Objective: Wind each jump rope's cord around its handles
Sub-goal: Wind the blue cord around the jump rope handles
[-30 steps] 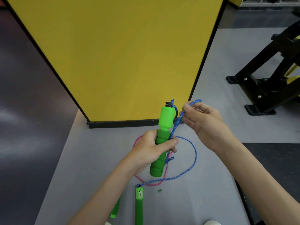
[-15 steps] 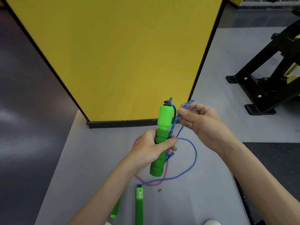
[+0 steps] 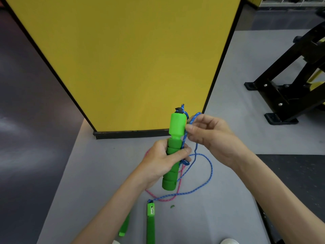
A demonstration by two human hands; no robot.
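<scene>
Two hands work close together in the head view, the only one given. The left hand (image 3: 162,162) has its grip clamped round the middle of a thick green foam handle (image 3: 176,125), fingers behind and thumb across the front. The thumb appears to pin a strand of the blue cord (image 3: 212,169) against the handle's right side. The handle stands nearly upright above the grey floor (image 3: 105,173), its long axis running from the free butt end nearest the person up to the black cap (image 3: 179,110) at the far end, where the cord leaves it. The right hand (image 3: 214,138) sits just right of the handle's upper block, touching it or nearly so. Its grip is closed in a thumb-and-forefinger pinch on a small bight of the blue cord that arches above the knuckles. So the cord lies to the right of the handle, and the right hand is the nearer one to carry it round. I judge that the coming turn must cross the axis, pass behind the handle and return to the front while the left hand steadies it. Slack hangs below in a wide loop to the floor and ends at a slimmer green handle (image 3: 150,224) lying flat, crossing a pink cord (image 3: 153,195) there. Another green handle (image 3: 124,228) lies partly hidden under the left forearm.
</scene>
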